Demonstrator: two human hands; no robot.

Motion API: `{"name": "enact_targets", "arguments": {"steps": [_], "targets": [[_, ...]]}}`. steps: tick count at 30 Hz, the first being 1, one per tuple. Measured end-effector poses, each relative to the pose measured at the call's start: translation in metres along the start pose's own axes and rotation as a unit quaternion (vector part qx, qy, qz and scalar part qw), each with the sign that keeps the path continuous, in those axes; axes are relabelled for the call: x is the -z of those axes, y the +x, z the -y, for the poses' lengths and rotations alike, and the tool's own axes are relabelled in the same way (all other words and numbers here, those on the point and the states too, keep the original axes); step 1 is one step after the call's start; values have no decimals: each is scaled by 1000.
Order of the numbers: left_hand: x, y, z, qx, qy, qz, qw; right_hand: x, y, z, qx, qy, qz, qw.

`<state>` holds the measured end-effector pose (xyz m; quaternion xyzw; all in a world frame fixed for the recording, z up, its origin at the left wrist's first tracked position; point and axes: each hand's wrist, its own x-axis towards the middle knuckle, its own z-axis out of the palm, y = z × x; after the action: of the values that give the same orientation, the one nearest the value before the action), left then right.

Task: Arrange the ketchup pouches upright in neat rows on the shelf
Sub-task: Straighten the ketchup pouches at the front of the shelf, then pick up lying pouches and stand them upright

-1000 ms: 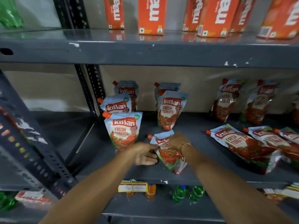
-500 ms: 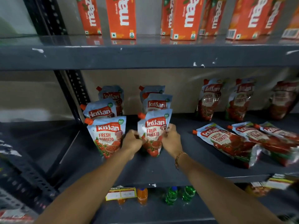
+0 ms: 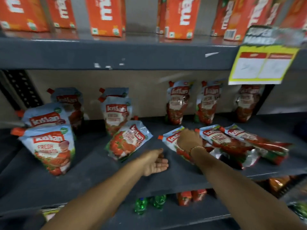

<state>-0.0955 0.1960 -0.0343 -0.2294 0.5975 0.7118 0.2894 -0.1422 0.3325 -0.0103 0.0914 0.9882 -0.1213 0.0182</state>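
Note:
Ketchup pouches fill the grey shelf (image 3: pixel 83 173). Three stand upright in a column at the left, the front one (image 3: pixel 53 150) nearest me. In the middle column two stand upright (image 3: pixel 116 113), and in front of them a pouch (image 3: pixel 129 141) leans over to the right with no hand on it. Three more (image 3: pixel 207 102) lean on the back wall at the right. My right hand (image 3: pixel 189 140) is curled onto a flat-lying pouch (image 3: pixel 171 136). Two other pouches (image 3: pixel 224 141) lie flat to its right. My left hand (image 3: pixel 156 163) hovers open over the shelf.
Orange juice cartons (image 3: pixel 106 15) line the shelf above. A yellow price tag (image 3: pixel 260 65) hangs from that shelf's edge at the right. Green bottles (image 3: pixel 141 205) and small cartons stand on the shelf below. A perforated steel post (image 3: pixel 21 87) rises at the back left.
Both hands have let go of the middle front pouch, which now tilts right. My right hand has moved right onto a lying pouch, my left hand has opened, and the view has shifted right.

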Motion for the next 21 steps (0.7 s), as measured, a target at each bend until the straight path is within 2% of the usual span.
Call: {"name": "enact_targets", "arguments": {"steps": [2, 4, 9, 13, 15, 17, 19, 21], "targets": [[-43, 15, -4, 13, -17, 14, 1000, 14, 12, -40, -14, -52, 58, 997], [-68, 30, -7, 20, -17, 17, 1000, 19, 25, -60, -28, -25, 99, 994], [-102, 53, -10, 26, -70, 9, 997, 24, 48, -87, 3, -1, 128, 992], [-105, 55, -9, 15, -68, -13, 998, 20, 56, -93, 3, 16, 141, 990], [-104, 51, -11, 25, 18, -34, 999, 17, 57, -88, 10, -4, 141, 990], [-94, 45, -17, 10, 139, -101, 985, 15, 53, -76, 27, -42, 105, 993], [-72, 43, -27, -69, 228, -201, 950, 11, 46, -55, 81, -71, 43, 993], [-45, 39, -37, -165, 324, -284, 887, 4, 35, -28, 147, -51, -10, 988]]}}
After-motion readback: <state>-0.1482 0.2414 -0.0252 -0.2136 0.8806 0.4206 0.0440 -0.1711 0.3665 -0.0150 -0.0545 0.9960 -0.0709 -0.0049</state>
